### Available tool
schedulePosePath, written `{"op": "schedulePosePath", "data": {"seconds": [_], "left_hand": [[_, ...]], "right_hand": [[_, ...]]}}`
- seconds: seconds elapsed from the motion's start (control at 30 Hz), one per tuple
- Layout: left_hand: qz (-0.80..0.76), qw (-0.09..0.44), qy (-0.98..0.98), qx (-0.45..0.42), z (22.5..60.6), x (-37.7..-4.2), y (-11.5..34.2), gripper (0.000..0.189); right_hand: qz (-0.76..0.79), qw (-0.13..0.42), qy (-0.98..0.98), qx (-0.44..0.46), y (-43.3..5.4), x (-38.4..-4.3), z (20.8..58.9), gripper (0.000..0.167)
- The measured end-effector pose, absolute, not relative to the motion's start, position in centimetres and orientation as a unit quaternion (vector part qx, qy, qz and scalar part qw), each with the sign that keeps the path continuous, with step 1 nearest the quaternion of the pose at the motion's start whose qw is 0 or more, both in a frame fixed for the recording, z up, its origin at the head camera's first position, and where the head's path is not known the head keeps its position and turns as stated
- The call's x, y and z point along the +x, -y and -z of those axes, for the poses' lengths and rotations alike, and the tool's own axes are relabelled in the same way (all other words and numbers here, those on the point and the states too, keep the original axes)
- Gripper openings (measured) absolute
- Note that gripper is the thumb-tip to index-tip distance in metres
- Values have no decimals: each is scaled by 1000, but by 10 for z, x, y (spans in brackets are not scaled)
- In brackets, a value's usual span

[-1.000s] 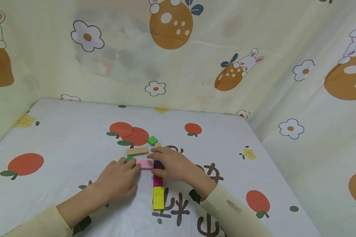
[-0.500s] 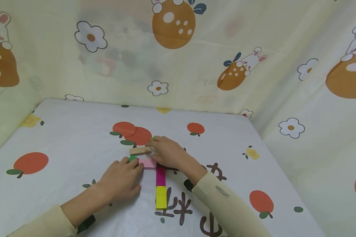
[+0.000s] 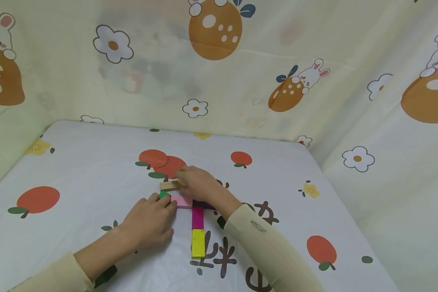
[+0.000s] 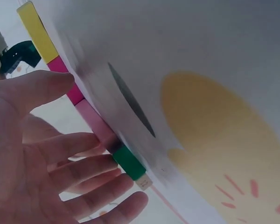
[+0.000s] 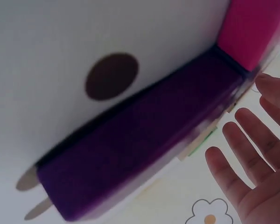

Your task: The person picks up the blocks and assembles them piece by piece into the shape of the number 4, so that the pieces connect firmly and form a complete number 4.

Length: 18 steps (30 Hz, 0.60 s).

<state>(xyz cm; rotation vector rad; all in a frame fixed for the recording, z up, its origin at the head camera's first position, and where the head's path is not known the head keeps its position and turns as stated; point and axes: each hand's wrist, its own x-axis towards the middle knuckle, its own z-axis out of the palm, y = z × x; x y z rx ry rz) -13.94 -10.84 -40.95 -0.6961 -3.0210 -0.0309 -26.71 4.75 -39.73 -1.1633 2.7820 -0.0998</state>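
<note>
My left hand (image 3: pixel 147 221) rests on the table, its fingertips at a green block (image 3: pixel 164 194) and a pink block (image 3: pixel 181 201). In the left wrist view its fingers are spread and nearly straight beside the green block (image 4: pixel 129 163). My right hand (image 3: pixel 198 184) reaches over the right end of a plain wooden block (image 3: pixel 169 185); its fingertips are partly hidden. The right wrist view shows loose, parted fingers beyond a dark purple block (image 5: pixel 140 126). A magenta block (image 3: pixel 197 217) and a yellow block (image 3: pixel 198 243) run in line toward me from the purple one.
A white cloth (image 3: pixel 106 166) printed with fruit and brown lettering covers the table. Behind it hangs a cream curtain (image 3: pixel 149 113) with rabbits and flowers. A dark band (image 3: pixel 106 275) sits at my left sleeve.
My right hand has shifted left from the purple block toward the wooden block. It now hides the green block and small wooden piece at the back. My left hand stays at the green and pink blocks.
</note>
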Motion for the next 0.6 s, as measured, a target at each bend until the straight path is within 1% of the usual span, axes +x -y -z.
{"op": "schedulePosePath", "data": {"seconds": [0.1, 0.27, 0.6], "left_hand": [[4, 20, 974, -227, 409, -139, 107, 64], [5, 21, 972, -232, 408, -139, 106, 64], [13, 22, 973, -230, 409, -137, 106, 65]], "right_hand": [[17, 66, -921, -384, -45, -268, 398, 37], [7, 70, -922, -380, -38, -270, 397, 34], [-12, 75, -927, -368, -25, -269, 400, 36]]}}
